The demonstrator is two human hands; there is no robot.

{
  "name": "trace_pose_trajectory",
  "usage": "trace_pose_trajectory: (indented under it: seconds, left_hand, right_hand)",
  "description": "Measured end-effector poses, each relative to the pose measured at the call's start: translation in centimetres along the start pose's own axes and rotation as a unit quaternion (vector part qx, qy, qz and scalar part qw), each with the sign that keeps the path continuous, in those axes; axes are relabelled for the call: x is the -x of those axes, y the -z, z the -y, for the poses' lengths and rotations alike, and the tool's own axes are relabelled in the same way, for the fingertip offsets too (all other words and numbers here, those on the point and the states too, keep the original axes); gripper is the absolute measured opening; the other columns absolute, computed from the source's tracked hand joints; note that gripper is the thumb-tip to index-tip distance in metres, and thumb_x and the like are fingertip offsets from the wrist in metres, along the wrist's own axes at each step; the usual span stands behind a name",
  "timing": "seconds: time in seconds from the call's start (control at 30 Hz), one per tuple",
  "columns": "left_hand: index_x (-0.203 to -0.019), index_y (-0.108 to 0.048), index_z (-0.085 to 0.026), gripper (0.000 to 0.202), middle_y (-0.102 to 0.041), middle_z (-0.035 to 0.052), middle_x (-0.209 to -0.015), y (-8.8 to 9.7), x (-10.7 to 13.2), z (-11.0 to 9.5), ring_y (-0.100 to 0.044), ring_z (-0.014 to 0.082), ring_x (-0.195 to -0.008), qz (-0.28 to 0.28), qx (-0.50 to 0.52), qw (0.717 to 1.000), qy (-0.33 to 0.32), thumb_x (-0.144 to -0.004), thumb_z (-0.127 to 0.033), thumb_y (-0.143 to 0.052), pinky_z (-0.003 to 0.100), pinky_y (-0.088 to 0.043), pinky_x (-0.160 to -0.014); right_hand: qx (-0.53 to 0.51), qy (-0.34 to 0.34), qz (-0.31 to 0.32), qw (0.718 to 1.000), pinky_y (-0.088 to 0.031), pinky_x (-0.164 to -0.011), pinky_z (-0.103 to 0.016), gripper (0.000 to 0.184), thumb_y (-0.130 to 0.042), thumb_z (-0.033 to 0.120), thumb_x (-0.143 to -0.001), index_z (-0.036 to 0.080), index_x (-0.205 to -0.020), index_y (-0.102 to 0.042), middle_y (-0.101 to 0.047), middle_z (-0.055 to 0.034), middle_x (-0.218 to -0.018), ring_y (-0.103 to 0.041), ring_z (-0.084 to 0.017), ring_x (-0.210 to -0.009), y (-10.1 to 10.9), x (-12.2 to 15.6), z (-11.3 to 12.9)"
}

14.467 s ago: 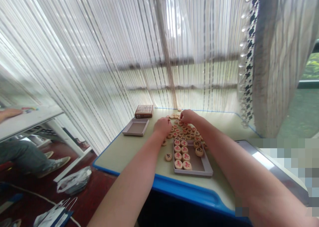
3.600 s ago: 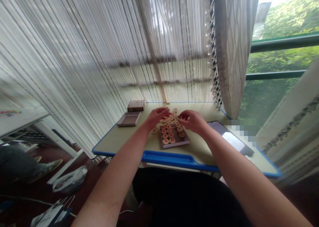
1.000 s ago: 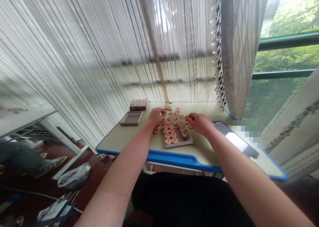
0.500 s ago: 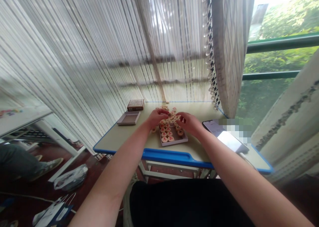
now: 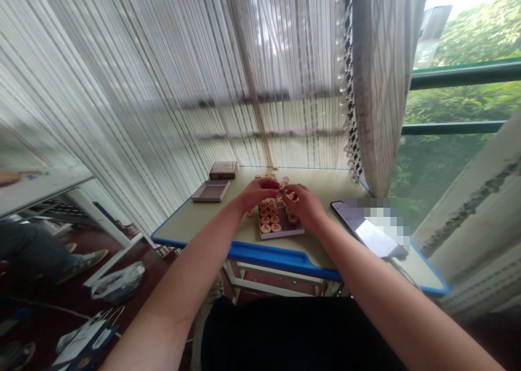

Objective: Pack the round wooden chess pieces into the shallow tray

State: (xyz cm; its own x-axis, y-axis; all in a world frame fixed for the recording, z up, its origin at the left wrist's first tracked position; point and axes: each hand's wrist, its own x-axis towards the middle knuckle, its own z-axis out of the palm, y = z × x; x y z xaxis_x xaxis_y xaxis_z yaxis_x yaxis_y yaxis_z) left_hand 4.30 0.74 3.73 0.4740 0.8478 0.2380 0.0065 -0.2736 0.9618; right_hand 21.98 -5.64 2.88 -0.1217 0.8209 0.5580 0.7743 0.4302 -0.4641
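Round wooden chess pieces (image 5: 270, 219) with red marks lie in rows inside a shallow grey box tray (image 5: 285, 232) on the small table (image 5: 203, 224). More loose pieces (image 5: 268, 174) are scattered behind the tray. My left hand (image 5: 256, 191) reaches over the tray's far left corner, fingers curled down onto the pieces. My right hand (image 5: 304, 204) hovers over the tray's right side, its fingers pinched on a piece with a red mark (image 5: 292, 197). The two hands nearly touch.
A second grey tray (image 5: 210, 191) and a brown box (image 5: 223, 170) sit at the table's far left. A phone (image 5: 368, 231) lies to the right. String curtains hang behind. Another person's legs (image 5: 44, 254) and bags (image 5: 118, 282) are on the floor left.
My right hand has come in from the tray's right side to beside my left hand over the pieces. The view has shifted slightly.
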Motion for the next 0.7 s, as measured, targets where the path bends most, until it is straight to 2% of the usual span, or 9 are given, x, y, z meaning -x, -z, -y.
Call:
trace_pose_trajectory:
  seconds: [0.2,0.23,0.3,0.4,0.43,0.5,0.6,0.7]
  left_hand:
    - [-0.091,-0.062,-0.012,0.031,-0.066,0.0072,-0.089,-0.1,0.2,-0.2,-0.061,0.0143,-0.078,0.017,-0.025,0.999,-0.022,-0.064,-0.026,-0.067,0.032,-0.048,-0.076]
    - [-0.09,-0.062,-0.012,0.027,-0.066,0.0071,-0.088,-0.2,0.1,-0.2,-0.06,0.0139,-0.077,-0.003,-0.049,0.998,-0.034,-0.067,-0.026,-0.064,0.031,-0.048,-0.074]
    - [-0.087,-0.063,-0.013,0.02,-0.065,0.0063,-0.087,-0.2,0.1,-0.3,-0.059,0.0127,-0.074,-0.083,-0.13,0.985,-0.078,-0.071,-0.023,-0.056,0.03,-0.047,-0.073]
    - [-0.083,-0.063,-0.015,0.018,-0.064,0.0043,-0.086,0.1,0.0,0.0,-0.056,0.0121,-0.074,-0.208,-0.285,0.924,-0.144,-0.07,-0.016,-0.051,0.027,-0.045,-0.073]
    - [-0.082,-0.063,-0.015,0.019,-0.063,0.0039,-0.085,0.2,0.1,0.2,-0.055,0.0122,-0.074,-0.228,-0.324,0.905,-0.154,-0.069,-0.015,-0.051,0.027,-0.045,-0.073]
    - [-0.081,-0.064,-0.015,0.018,-0.063,0.0035,-0.083,0.3,0.2,0.7,-0.055,0.0126,-0.073,-0.244,-0.371,0.882,-0.16,-0.069,-0.015,-0.05,0.026,-0.044,-0.072]
    - [-0.076,-0.065,-0.015,0.018,-0.062,0.0034,-0.078,0.1,0.4,1.3,-0.056,0.0134,-0.074,-0.243,-0.396,0.87,-0.166,-0.074,-0.02,-0.048,0.026,-0.044,-0.073]
    - [-0.082,-0.067,-0.017,0.023,-0.063,0.0033,-0.081,-0.2,0.4,1.5,-0.057,0.0135,-0.079,-0.253,-0.4,0.864,-0.171,-0.079,-0.024,-0.045,0.026,-0.044,-0.079]
  right_hand:
    - [-0.006,0.011,-0.003,1.0,-0.042,-0.07,-0.026,0.028,-0.053,0.033,-0.077,0.023,-0.102,-0.059,-0.06,-0.0047,-0.101,-0.057,-0.016,-0.081,0.2,0.0,0.4]
    - [-0.006,0.009,-0.004,1.0,-0.042,-0.069,-0.026,0.027,-0.053,0.033,-0.076,0.022,-0.1,-0.06,-0.061,-0.0048,-0.099,-0.057,-0.016,-0.08,0.5,0.0,0.4]
    - [-0.005,0.005,-0.013,1.0,-0.041,-0.067,-0.026,0.027,-0.053,0.033,-0.075,0.02,-0.098,-0.06,-0.061,-0.0051,-0.096,-0.056,-0.016,-0.076,1.2,-0.1,0.5]
    - [-0.005,-0.001,-0.034,0.999,-0.04,-0.065,-0.026,0.029,-0.052,0.036,-0.075,0.019,-0.098,-0.059,-0.061,-0.0056,-0.093,-0.055,-0.015,-0.072,2.7,-0.1,0.6]
    - [-0.008,0.0,-0.018,1.0,-0.039,-0.064,-0.025,0.03,-0.052,0.037,-0.075,0.018,-0.098,-0.059,-0.062,-0.0054,-0.091,-0.054,-0.014,-0.071,3.2,-0.1,0.7]
    - [-0.011,0.002,0.062,0.998,-0.038,-0.06,-0.024,0.029,-0.055,0.038,-0.072,0.018,-0.092,-0.061,-0.062,-0.0043,-0.083,-0.053,-0.014,-0.067,4.0,0.0,0.8]
    - [-0.011,0.019,0.212,0.977,-0.035,-0.055,-0.023,0.024,-0.058,0.038,-0.069,0.019,-0.083,-0.063,-0.061,-0.0014,-0.072,-0.051,-0.013,-0.062,4.6,0.4,1.2]
    - [-0.016,0.035,0.307,0.951,-0.034,-0.053,-0.023,0.022,-0.059,0.038,-0.067,0.019,-0.077,-0.063,-0.059,0.0004,-0.067,-0.05,-0.012,-0.06,4.7,0.8,1.5]
